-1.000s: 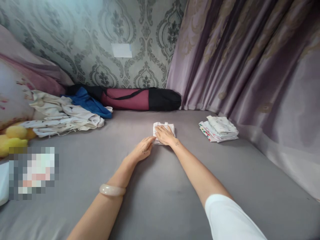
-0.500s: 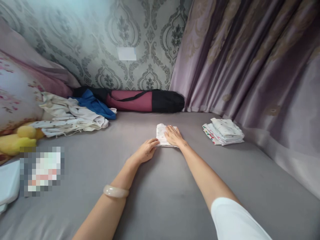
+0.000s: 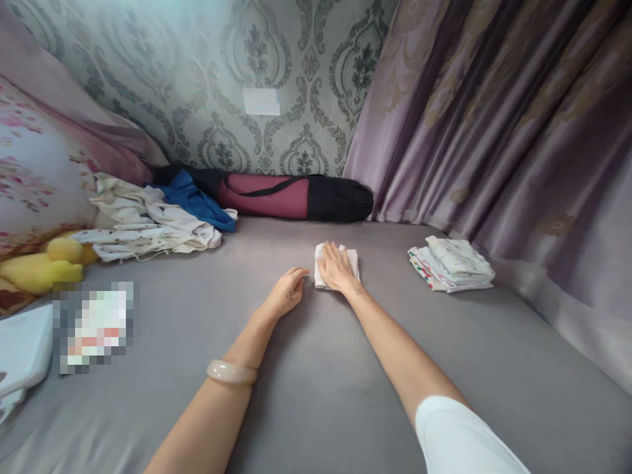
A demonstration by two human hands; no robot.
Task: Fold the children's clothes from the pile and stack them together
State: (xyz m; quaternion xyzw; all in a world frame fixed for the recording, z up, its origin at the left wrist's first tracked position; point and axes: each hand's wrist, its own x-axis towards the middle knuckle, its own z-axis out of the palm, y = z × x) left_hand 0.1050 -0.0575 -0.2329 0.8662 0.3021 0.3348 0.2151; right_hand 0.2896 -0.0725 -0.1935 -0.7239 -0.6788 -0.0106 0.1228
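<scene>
A small folded white cloth (image 3: 353, 261) lies on the grey bed sheet (image 3: 316, 368) in the middle of the head view. My right hand (image 3: 338, 266) rests flat on top of it with fingers spread, hiding much of its surface. Just left of the cloth is my left hand (image 3: 289, 291), low over the sheet and apart from the cloth. Its fingers are loosely bent, and nothing shows in them. Off to the right sits a stack of folded clothes (image 3: 451, 264), mostly white with some coloured print.
Rumpled light clothes (image 3: 153, 227) and a blue garment (image 3: 197, 204) lie at the left. Behind them a maroon and black long bag (image 3: 266, 196) runs along the wall. A yellow plush toy (image 3: 44, 266), a white object (image 3: 24, 349) and a blurred-out patch are at far left. Curtains (image 3: 444, 112) hang right.
My left hand has come off the cloth's left edge and sits slightly apart from it. My right hand stays on the cloth, its fingers spread wider. The view has shifted a little.
</scene>
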